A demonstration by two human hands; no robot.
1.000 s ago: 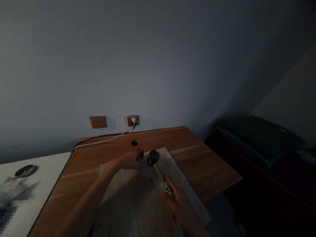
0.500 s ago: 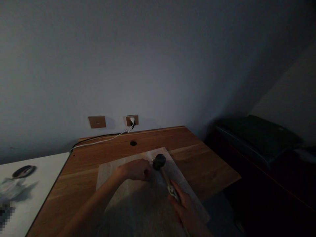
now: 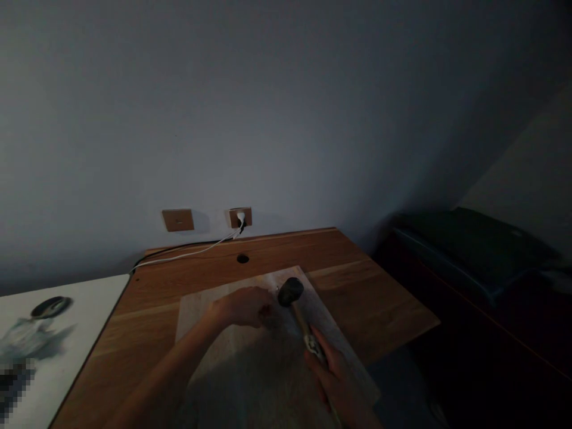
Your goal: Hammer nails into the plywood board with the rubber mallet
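My right hand (image 3: 333, 369) is wrapped round the handle of a mallet (image 3: 291, 292) with a dark, rounded head and a wooden shaft. The mallet's head is over the far part of a pale board (image 3: 232, 363), just right of my left hand (image 3: 248, 305). My left hand is closed, fingers pressed together low at the board's surface. Whatever its fingertips pinch is too small and dim to name. A tiny bright upright glint (image 3: 277, 288) shows between those fingertips and the mallet's head.
Beneath the board is a wooden desk (image 3: 379, 298) against the wall, with a cable hole (image 3: 242, 258). Cables run from a wall socket (image 3: 240, 218) along its back edge. On the white table (image 3: 96, 298) at left lie a dark round item (image 3: 51, 307) and crumpled clear plastic (image 3: 31, 339).
The view has shifted slightly. Both hands and the mallet stay in nearly the same places over the board; my left hand's fingers have shifted a little.
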